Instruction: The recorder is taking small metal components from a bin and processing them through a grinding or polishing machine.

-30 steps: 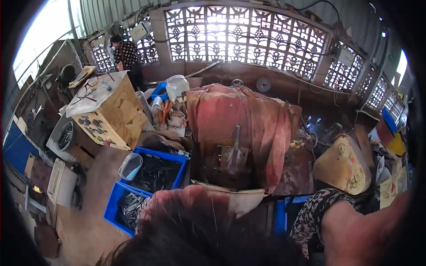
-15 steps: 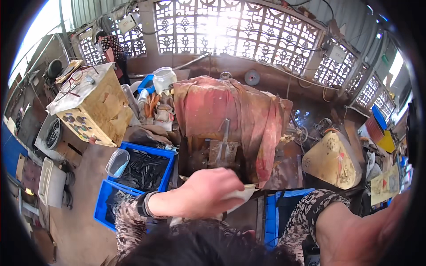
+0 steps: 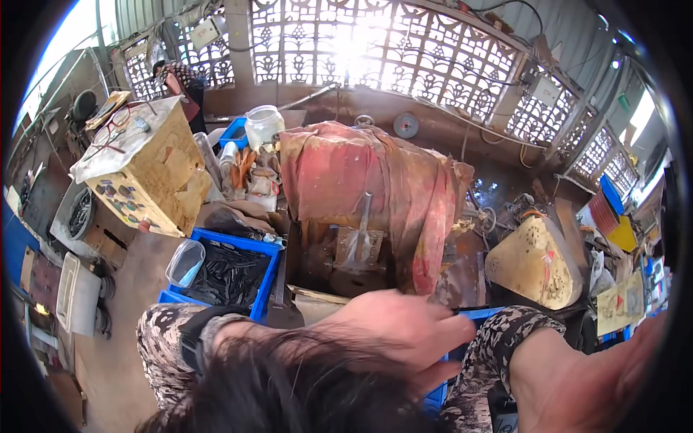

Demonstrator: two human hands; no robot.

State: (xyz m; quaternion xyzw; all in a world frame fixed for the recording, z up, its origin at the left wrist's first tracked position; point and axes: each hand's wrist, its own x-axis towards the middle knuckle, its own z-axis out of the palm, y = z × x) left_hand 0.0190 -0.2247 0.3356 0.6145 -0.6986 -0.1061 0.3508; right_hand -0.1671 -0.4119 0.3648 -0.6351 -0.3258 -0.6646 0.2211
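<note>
My left hand [image 3: 408, 328] reaches to the right, in front of an open box-like machine housing [image 3: 361, 278]. Its fingers and thumb stand apart, and I see nothing between them. Just beyond its fingertips lies a blue bin [image 3: 482, 313], mostly covered by my hand and sleeve. My right hand [image 3: 613, 379] is at the far right rim, its fingers cut off from view, near a yellowish card [image 3: 621, 303]. A stained red cloth [image 3: 339, 169] drapes over the machine. Inside the housing, an upright metal bar [image 3: 364, 216] stands before a small plate [image 3: 357, 247]. Dark hair hides part of my left forearm.
Left of the machine, a blue crate [image 3: 271, 278] holds many dark strips, with a clear plastic tub [image 3: 186, 263] on its edge. Behind stand a wooden box [image 3: 170, 169] and a white jar [image 3: 264, 126]. A worn triangular block [image 3: 538, 260] sits at right. Another person [image 3: 184, 83] is far left.
My left hand has moved right and slightly down, from before the housing toward the blue bin. My head view has shifted a little. The right arm stays about where it was.
</note>
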